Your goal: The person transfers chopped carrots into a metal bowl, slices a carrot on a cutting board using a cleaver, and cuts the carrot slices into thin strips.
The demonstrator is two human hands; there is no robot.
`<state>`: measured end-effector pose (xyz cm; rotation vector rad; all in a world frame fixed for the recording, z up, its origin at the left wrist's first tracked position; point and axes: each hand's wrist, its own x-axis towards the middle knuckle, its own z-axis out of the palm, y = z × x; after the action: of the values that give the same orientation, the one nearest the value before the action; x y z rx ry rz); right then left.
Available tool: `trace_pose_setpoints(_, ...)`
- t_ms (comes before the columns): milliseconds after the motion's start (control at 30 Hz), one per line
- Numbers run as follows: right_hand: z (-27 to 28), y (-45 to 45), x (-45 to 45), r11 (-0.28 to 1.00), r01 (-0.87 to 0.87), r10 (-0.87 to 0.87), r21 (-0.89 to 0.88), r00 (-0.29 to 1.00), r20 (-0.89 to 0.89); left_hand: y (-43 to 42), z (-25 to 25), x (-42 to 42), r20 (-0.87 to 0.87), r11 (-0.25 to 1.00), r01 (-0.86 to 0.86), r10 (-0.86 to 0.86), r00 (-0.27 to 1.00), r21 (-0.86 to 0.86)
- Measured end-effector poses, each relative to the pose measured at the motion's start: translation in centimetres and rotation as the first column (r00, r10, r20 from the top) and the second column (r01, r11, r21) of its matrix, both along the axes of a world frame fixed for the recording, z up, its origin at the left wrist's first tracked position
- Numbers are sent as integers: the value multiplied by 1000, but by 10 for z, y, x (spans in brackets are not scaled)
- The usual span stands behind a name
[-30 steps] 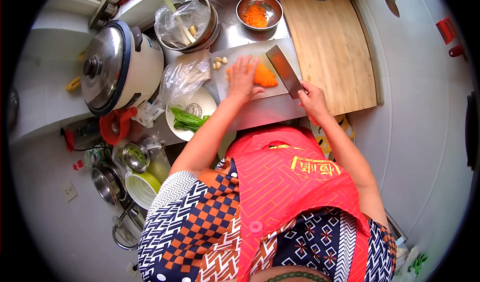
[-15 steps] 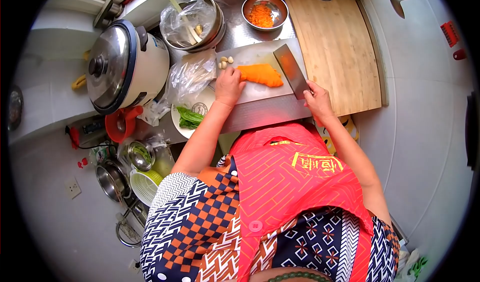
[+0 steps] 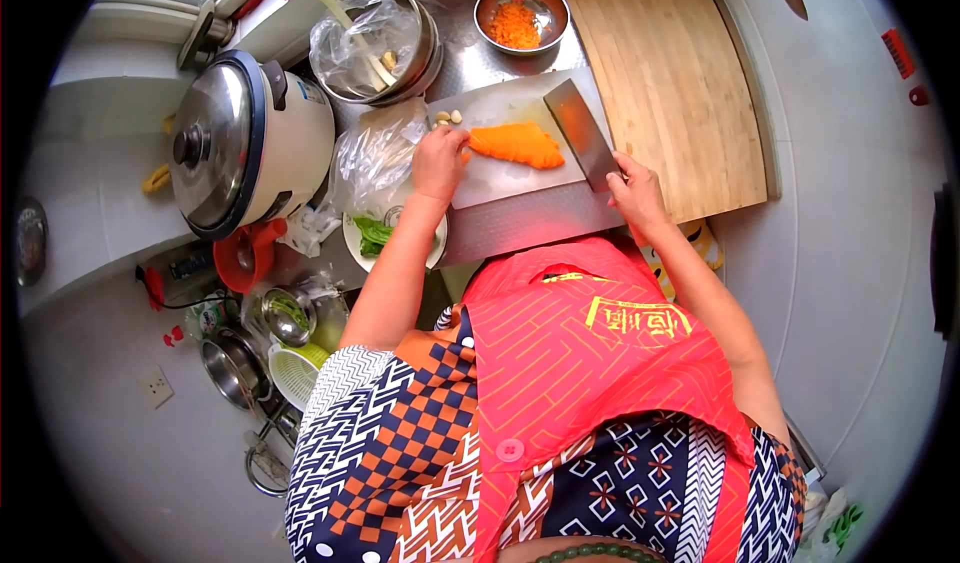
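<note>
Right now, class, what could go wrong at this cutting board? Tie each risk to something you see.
The right hand holds a cleaver at one end of the carrot and the left hand is at the other, so a careless stroke could nick fingers. Garlic cloves close beside the left hand might get knocked away.

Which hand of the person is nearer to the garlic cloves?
The left. The left hand is close beside the garlic cloves; the right hand is farther off, beyond the orange pile, holding the cleaver.

Cleaver (image 3: 580, 133) in right hand (image 3: 638, 197)
</note>
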<state>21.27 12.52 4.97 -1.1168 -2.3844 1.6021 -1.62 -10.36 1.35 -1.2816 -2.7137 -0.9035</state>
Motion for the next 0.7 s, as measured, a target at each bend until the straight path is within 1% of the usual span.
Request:
trace_pose_setpoints(67, 1, 0, -1, 1000, 4, -4, -22, 1000, 3, -2, -3, -12, 17, 989, 118, -117, 993, -85)
trace_pose_setpoints(167, -2, 2, 0, 1000, -3, 3, -25, 1000, 7, 1, -11, -25, -3, 950, 248, -253, 967, -188)
trace_pose_setpoints(267, -1, 2, -1, 999, 1, 0, -45, 1000, 10, 6, -4, -24, -30, 960, 238, -245, 969, -149)
trace_pose_setpoints(367, -1, 2, 0, 999, 3, -3, -40, 1000, 11, 8, -10, -22, -9, 978, 204, -205, 979, -42)
trace_pose_setpoints(467, -5, 4, 0, 998, -1, 1, -67, 1000, 4, 5, 5, -10, 86, 999, -24, 20, 996, 47)
trace_pose_setpoints(567, -8, 4, 1, 999, -7, 8, -50, 1000, 25, -5, 15, 2, 97, 963, -40, 68, 993, -268)
trace_pose_setpoints(667, -8, 5, 1, 998, -8, 9, -55, 1000, 21, -5, 5, 10, 23, 930, -72, 86, 996, -360)
trace_pose_setpoints(700, -9, 5, 2, 999, -15, 16, -49, 1000, 22, -5, 2, 9, 4, 930, -64, 70, 998, -362)
